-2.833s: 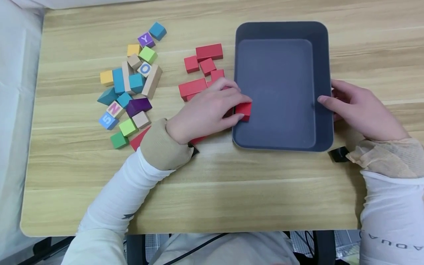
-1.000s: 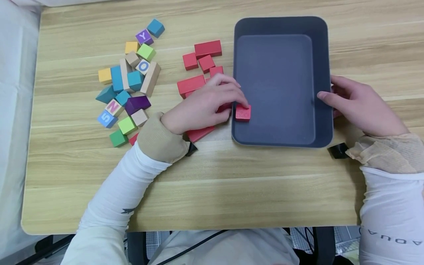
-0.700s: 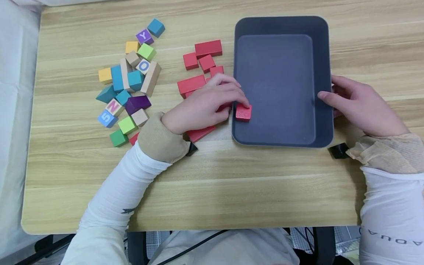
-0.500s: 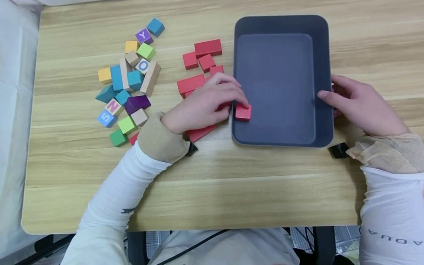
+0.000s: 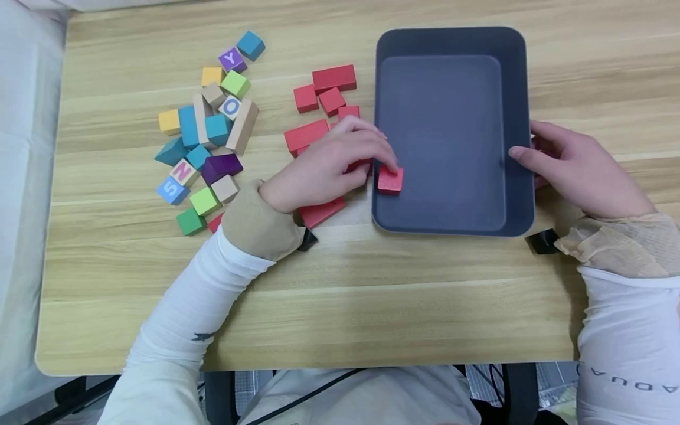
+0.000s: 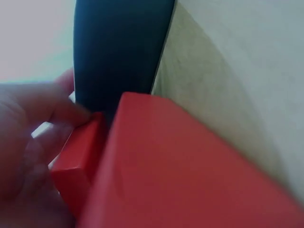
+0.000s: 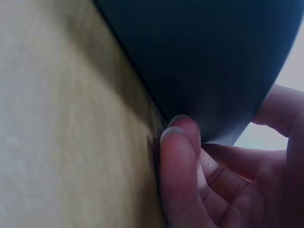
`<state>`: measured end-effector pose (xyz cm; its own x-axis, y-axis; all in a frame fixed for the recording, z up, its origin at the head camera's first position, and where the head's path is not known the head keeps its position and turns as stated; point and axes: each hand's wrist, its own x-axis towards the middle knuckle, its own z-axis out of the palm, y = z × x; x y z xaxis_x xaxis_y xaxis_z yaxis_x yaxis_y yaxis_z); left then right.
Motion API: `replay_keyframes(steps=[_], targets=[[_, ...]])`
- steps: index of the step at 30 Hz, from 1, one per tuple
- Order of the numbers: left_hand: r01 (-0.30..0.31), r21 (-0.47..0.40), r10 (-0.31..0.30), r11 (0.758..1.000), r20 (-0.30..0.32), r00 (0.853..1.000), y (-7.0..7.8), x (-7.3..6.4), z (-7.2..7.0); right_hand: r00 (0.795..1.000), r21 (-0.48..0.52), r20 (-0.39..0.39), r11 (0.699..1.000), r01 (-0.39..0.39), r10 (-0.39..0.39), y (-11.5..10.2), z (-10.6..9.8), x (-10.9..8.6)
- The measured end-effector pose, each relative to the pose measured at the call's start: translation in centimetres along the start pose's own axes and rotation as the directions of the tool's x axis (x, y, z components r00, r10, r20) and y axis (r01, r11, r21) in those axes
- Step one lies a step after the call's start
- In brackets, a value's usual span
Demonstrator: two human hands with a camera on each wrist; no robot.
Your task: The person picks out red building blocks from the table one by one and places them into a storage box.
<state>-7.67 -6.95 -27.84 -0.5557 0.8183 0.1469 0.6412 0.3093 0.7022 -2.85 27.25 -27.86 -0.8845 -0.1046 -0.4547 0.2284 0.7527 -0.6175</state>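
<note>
I see a small red block with nearly square top (image 5: 390,182), probably of painted wood, just inside the left wall of a dark blue-grey rectangular tray with rounded corners (image 5: 451,118), at the tray's 8 o'clock; whether it rests on the tray floor, I cannot tell. The relation which matters most, in my judgement, is this: the block lies at 6 o'clock from the left index fingertip, which touches its far edge, and the left hand (image 5: 332,162) is clearly the nearer one. From above, the block shows me no strong long axis. The left forearm lies from 7 o'clock, and the hand points to about 2 o'clock, with bent fingers, above other red rectangular blocks (image 5: 306,136). In the left wrist view the fingers are against a red block (image 6: 78,152), but I cannot tell if it is the same one, nor if they pinch it or only touch it. The right hand (image 5: 581,168) grips the tray near its 3 o'clock, thumb on the inner wall, other fingers outside, the forearm lying from 5 o'clock.
</note>
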Motion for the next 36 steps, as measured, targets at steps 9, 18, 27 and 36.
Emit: replay_keyframes(steps=[9,18,27,36], targets=[[0.018,0.003,-0.017,1.0,-0.162,0.987,1.5,0.3,0.0,1.0,-0.005,0.002,1.0,-0.016,0.016,0.3,0.0,-0.1],[0.012,-0.012,-0.015,1.0,-0.288,0.957,2.4,0.4,-0.1,1.0,-0.002,0.006,1.0,-0.01,0.01,0.2,0.1,0.1],[-0.09,-0.072,0.066,0.993,-0.287,0.956,2.7,0.4,0.3,1.0,0.007,0.004,1.0,0.006,-0.006,0.0,0.1,0.1],[-0.116,-0.044,0.104,0.992,-0.206,0.973,2.6,0.7,0.9,1.0,0.006,-0.001,1.0,0.003,-0.003,0.1,0.0,0.1]])
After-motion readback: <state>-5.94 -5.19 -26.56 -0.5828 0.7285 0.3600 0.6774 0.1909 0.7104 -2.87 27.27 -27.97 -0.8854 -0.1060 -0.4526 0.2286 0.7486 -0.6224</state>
